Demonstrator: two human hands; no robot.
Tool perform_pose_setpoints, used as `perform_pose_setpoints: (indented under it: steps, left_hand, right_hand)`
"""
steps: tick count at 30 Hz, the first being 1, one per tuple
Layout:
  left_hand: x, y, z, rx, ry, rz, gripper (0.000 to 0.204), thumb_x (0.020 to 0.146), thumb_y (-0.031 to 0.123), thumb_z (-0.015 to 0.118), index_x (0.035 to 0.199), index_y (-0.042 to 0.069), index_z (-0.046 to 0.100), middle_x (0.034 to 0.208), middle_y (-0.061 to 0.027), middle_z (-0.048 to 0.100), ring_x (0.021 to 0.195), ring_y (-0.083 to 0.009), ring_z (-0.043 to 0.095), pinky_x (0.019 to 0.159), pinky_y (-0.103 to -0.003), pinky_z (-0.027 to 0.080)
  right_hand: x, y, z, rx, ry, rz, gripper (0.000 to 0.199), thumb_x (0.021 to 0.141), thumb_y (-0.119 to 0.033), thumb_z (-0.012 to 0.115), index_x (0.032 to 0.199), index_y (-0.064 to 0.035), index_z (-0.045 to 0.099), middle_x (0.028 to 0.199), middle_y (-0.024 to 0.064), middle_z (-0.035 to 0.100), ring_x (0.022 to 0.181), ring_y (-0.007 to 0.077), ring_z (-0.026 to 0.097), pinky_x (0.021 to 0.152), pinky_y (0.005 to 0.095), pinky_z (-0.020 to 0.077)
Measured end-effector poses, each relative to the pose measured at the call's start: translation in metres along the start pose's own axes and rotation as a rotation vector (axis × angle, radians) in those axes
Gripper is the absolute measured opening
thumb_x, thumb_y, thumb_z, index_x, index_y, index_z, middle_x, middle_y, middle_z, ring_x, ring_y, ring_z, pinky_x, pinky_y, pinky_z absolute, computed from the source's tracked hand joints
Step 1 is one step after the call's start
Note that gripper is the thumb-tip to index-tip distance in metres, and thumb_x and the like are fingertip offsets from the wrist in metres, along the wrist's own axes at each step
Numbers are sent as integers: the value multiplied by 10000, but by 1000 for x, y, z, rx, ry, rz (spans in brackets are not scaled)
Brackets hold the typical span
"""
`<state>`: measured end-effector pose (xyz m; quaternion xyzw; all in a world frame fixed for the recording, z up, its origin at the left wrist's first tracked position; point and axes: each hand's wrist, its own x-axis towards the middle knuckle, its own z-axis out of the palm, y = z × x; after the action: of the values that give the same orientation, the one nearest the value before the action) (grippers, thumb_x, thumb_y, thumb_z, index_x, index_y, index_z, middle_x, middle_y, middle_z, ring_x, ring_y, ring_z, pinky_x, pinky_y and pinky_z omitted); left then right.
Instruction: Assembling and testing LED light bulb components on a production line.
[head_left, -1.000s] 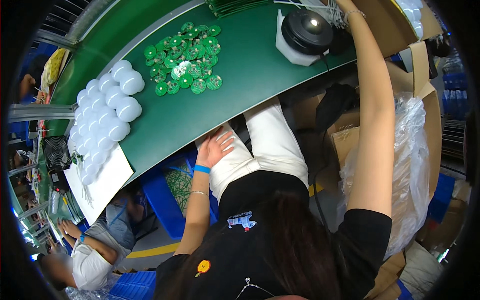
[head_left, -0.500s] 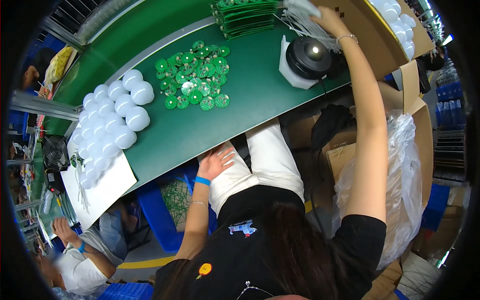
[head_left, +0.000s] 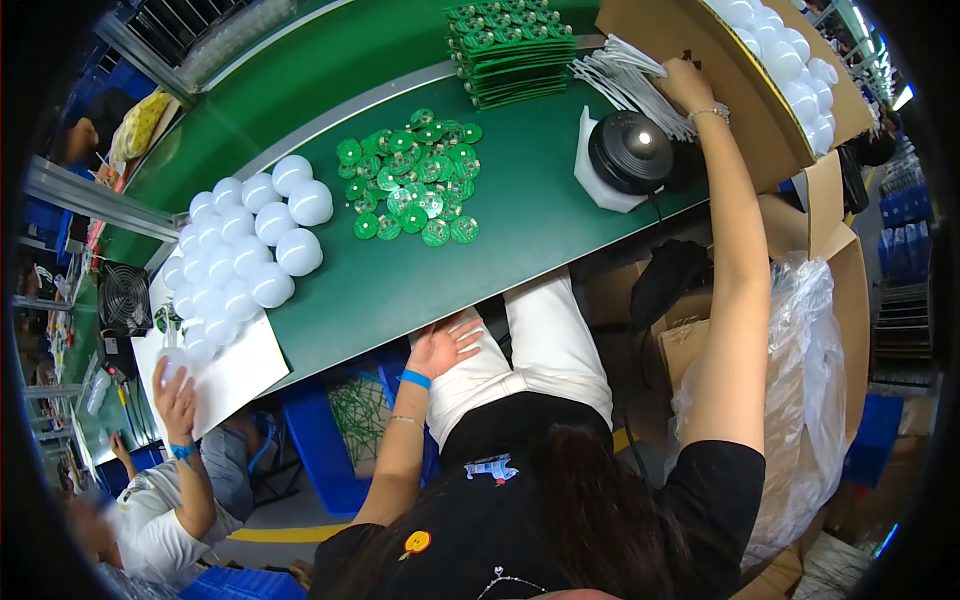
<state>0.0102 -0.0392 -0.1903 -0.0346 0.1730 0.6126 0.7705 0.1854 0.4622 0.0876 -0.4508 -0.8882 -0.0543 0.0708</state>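
Note:
My left hand [head_left: 446, 348] lies palm up with spread fingers on my white trousers, below the near edge of the green table. It holds nothing. At the far right of the table my right hand [head_left: 687, 86] is closed at the upper end of a bundle of white wires [head_left: 625, 82]; its fingertips are partly hidden. Just nearer than the wires stands a round black device [head_left: 628, 155] with a lit spot on top, in a white holder [head_left: 600, 188]. A stack of green circuit board panels [head_left: 512, 60] is left of the bundle.
Loose round green circuit boards [head_left: 410, 180] lie mid-table. White bulb covers [head_left: 250, 240] are grouped at the left, partly over a white sheet [head_left: 262, 350]. A co-worker's hand [head_left: 176, 402] is beside that sheet. A cardboard box [head_left: 735, 100] and more bulb covers [head_left: 785, 60] stand right.
My right hand has come down and nearer, and the white wires, blurred before, now lie still. The co-worker's hand has risen to the white sheet. The view has shifted slightly.

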Motion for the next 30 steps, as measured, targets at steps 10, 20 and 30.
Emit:
perform_pose_setpoints:
  steps: [10,20,30]
  left_hand:
    - [0,2,8,34,12,-4,664,829,541,372,1353,166,215,1373,-176,241,1232,-343,283,996,-510,219]
    - [0,0,9,30,15,-5,664,828,539,376,1353,165,218,1376,-169,237,1237,-337,273,997,-505,219]
    - [-4,-4,40,647,-125,-46,594,868,425,410,1276,7,304,1258,-194,394,1185,-286,372,982,-425,292]
  right_hand:
    - [14,12,-23,101,485,5,179,841,-176,406,936,-46,484,711,175,592,634,325,586,566,422,459]
    - [-10,-48,-84,1695,665,-279,225,885,-189,462,988,10,482,645,64,511,409,112,459,306,250,369]
    - [-103,-149,-110,2142,-15,-582,342,921,-306,367,644,-113,319,487,-30,226,387,68,192,370,227,192]
